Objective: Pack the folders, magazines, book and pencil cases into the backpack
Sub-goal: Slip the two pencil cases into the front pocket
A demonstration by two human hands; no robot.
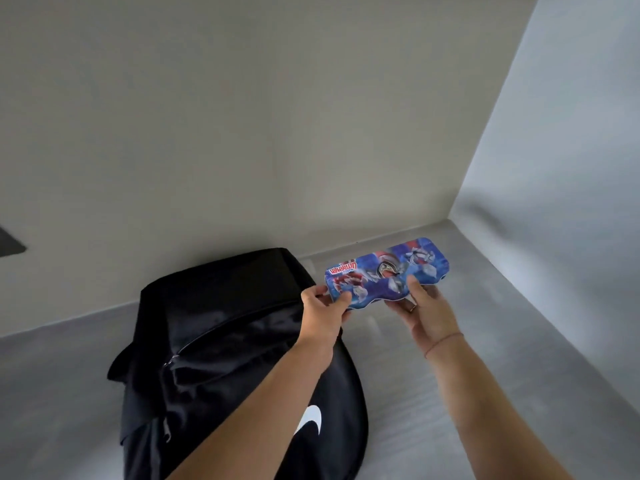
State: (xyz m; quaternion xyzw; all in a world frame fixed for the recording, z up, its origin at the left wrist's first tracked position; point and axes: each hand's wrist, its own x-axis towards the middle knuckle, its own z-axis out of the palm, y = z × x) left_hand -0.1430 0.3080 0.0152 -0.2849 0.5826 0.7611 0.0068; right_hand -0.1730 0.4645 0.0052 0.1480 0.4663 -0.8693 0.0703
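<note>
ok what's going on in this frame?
A person holds a blue printed pencil case in both hands: the left hand pinches the end nearer the backpack, and the right hand grips it near the middle, thumb on top. The case is in the air above the grey surface, just right of the black backpack, not yet inside it. No folders, magazines or book in view.

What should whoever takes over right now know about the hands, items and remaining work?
Left hand pinches the left end of the blue pencil case; right hand holds its right half, thumb on top.
Case is in the air beside the black backpack, which lies on the grey surface.
Done: cannot tell; no folders, magazines or book in view.
Left: put this case into the backpack.
</note>
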